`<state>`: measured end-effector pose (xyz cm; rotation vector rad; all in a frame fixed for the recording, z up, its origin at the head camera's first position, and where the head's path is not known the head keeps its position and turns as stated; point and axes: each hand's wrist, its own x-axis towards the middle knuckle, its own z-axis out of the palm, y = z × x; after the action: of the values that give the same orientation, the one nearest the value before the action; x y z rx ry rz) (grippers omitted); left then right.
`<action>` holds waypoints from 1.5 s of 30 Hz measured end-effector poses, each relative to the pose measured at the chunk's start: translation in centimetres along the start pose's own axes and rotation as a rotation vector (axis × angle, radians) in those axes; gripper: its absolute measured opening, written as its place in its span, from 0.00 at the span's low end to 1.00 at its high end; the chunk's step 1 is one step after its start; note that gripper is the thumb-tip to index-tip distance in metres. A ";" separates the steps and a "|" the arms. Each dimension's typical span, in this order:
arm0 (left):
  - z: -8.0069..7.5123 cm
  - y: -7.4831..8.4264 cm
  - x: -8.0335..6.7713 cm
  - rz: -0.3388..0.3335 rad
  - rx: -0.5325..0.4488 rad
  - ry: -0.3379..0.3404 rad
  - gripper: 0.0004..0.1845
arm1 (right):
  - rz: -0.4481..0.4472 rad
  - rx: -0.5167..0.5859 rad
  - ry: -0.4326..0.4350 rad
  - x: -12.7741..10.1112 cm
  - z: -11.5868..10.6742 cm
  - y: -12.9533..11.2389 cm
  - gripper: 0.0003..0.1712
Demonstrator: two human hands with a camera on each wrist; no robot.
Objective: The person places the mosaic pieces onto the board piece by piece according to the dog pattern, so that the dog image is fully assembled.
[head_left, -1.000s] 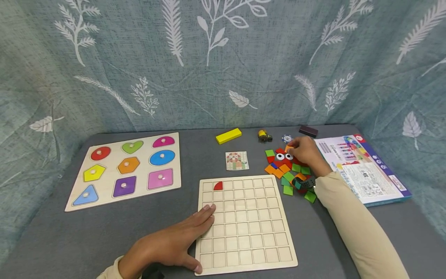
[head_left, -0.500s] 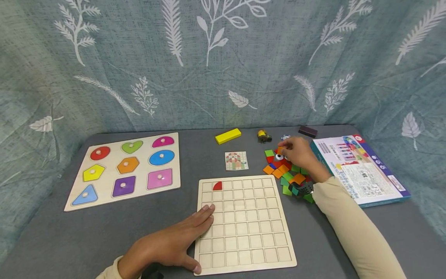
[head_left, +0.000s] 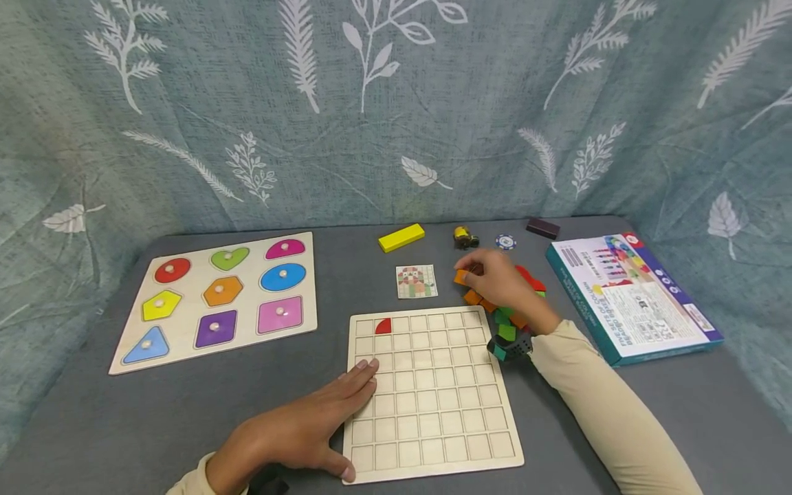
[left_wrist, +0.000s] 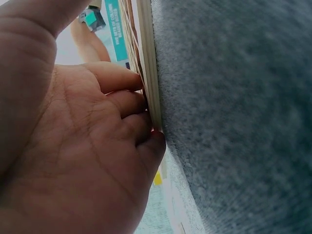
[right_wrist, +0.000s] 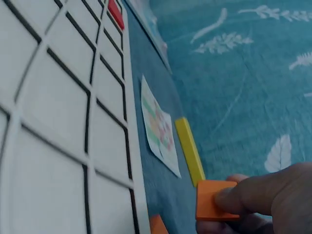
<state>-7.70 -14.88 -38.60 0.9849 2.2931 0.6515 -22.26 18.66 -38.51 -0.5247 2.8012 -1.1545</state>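
A wooden grid board (head_left: 433, 474) lies in front of me, with a red quarter-circle tile (head_left: 383, 326) in its top row, second cell from the left. My left hand (head_left: 303, 423) rests along the board's left edge, its fingers straight and touching it. Between thumb and fingers, my right hand (head_left: 498, 278) pinches an orange square tile (right_wrist: 212, 200) above the left side of the tile pile. That pile of red, orange and green tiles (head_left: 506, 333) is partly hidden under the right hand and wrist. A small printed pattern card (head_left: 416, 282) lies just behind the board.
A shape puzzle board (head_left: 185, 326) with knobbed pieces lies at the left. Along the back are a yellow block (head_left: 401, 238), a small yellow-and-dark toy (head_left: 464, 238), a poker chip (head_left: 505, 241) and a dark block (head_left: 542, 227). A box (head_left: 643, 295) lies at the right.
My right hand has moved left across the pile, carrying the orange tile, and the poker chip shows again. My left hand stays on the board's edge.
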 end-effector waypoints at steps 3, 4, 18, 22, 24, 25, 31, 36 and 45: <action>0.0 0.0 0.0 -0.007 0.001 -0.002 0.61 | -0.022 0.026 -0.063 0.1 0.7 -0.7 0.12; 0.0 0.1 0.0 -0.010 0.000 -0.004 0.61 | -0.021 0.036 -0.085 0.1 0.9 -1.0 0.13; -0.1 0.2 0.4 -0.031 0.010 -0.006 0.62 | -0.126 0.050 -0.216 1.3 4.0 -4.6 0.12; -0.1 0.1 0.4 -0.033 0.010 -0.007 0.62 | -0.157 0.036 -0.256 1.2 4.9 -5.1 0.11; -0.1 0.1 0.4 -0.031 0.007 -0.008 0.62 | -0.164 0.038 -0.272 1.1 5.4 -5.3 0.11; -0.1 0.1 0.4 -0.030 0.007 -0.010 0.62 | -0.163 0.044 -0.283 1.0 5.5 -5.4 0.11; -0.1 0.1 0.5 -0.031 0.002 -0.012 0.62 | -0.160 0.070 -0.310 0.7 6.3 -5.7 0.10; -0.1 0.1 0.5 -0.033 0.008 -0.006 0.62 | -0.180 0.014 -0.260 0.6 6.8 -5.6 0.08; -0.1 0.1 0.5 -0.025 0.003 -0.008 0.62 | -0.185 -0.016 -0.271 0.3 6.6 -5.3 0.08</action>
<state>-8.02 -14.47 -38.63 0.9575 2.2958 0.6332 -19.79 10.56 -39.54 -0.8855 2.5751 -1.0023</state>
